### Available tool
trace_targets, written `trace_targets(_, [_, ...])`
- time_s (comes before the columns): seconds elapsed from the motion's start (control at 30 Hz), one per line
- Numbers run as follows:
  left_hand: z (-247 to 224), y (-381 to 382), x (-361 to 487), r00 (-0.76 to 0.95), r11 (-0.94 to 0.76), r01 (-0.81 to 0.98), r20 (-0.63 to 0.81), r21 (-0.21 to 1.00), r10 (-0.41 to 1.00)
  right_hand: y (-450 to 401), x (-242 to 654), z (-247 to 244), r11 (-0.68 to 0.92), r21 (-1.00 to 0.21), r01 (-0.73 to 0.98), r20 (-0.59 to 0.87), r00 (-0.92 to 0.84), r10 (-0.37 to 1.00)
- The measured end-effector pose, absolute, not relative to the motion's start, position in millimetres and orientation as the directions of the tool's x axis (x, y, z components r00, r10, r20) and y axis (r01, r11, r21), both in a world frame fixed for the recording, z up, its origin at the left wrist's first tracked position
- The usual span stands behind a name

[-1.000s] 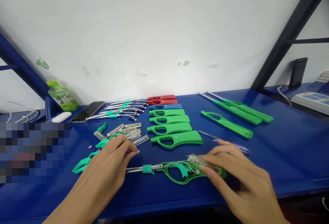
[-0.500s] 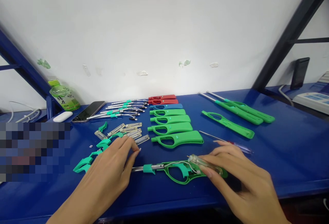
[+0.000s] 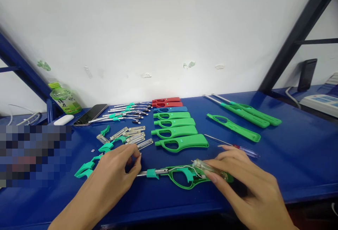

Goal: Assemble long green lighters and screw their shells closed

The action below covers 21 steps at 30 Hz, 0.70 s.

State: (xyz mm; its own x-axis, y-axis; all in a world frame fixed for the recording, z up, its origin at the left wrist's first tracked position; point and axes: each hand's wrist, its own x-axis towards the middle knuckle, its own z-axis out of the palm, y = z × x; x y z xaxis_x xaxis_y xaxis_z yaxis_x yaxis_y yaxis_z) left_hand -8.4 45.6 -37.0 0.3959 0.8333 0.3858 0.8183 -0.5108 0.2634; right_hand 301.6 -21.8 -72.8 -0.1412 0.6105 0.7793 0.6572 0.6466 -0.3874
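My right hand (image 3: 248, 180) holds a clear fuel tank (image 3: 208, 168), pinched between thumb and fingers above an opened green lighter handle (image 3: 182, 186). Inside that handle sit a teal trigger (image 3: 188, 174) and a white wire, and a metal lighter tube (image 3: 161, 171) with a teal collar runs out to the left. My left hand (image 3: 118, 173) is closed in a pinch over the tube's left end, thumb against forefinger; whatever it holds is too small or hidden. Loose teal triggers (image 3: 86, 168) and several clear tanks (image 3: 136, 138) lie behind it.
Several handle halves (image 3: 182, 142) are lined up mid-table. Metal tubes with wires (image 3: 118, 115) lie behind, beside a phone (image 3: 91, 114) and a green bottle (image 3: 66, 99). At right are a screwdriver (image 3: 245, 150), a green half shell (image 3: 235, 128) and two long lighters (image 3: 245, 113).
My left hand's fingertips have drawn slightly left and curled in; the small pale bit between them no longer shows clearly. My right hand keeps the tank in nearly the same place.
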Motion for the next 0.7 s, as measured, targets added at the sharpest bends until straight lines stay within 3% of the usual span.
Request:
trace_targets(0.27, [-31.1,45.0,-4.6,0.37,-0.571,0.773,0.535,0.276,0.76,-21.4,301.2,-73.2,0.647,-0.385,0.658,0.776,-0.149,0.613])
trace_targets(0.43, [-19.9,29.1,9.0,0.324,-0.649,0.633,0.617,0.422,0.717,-21.0,303.8,-74.6,0.67,-0.356,0.651,0.757,-0.219,0.616])
trace_targets(0.53, [-19.6,18.0,22.6,0.292,-0.611,0.534,0.551,0.584,0.782,-22.4,305.3,-74.5,0.696,-0.315,0.645,0.722,-0.314,0.617])
trace_targets(0.7, [-31.4,2.8,47.2,0.331,-0.376,0.306,0.273,0.875,0.903,-26.4,302.3,-72.3,0.715,-0.286,0.638,0.685,-0.386,0.618])
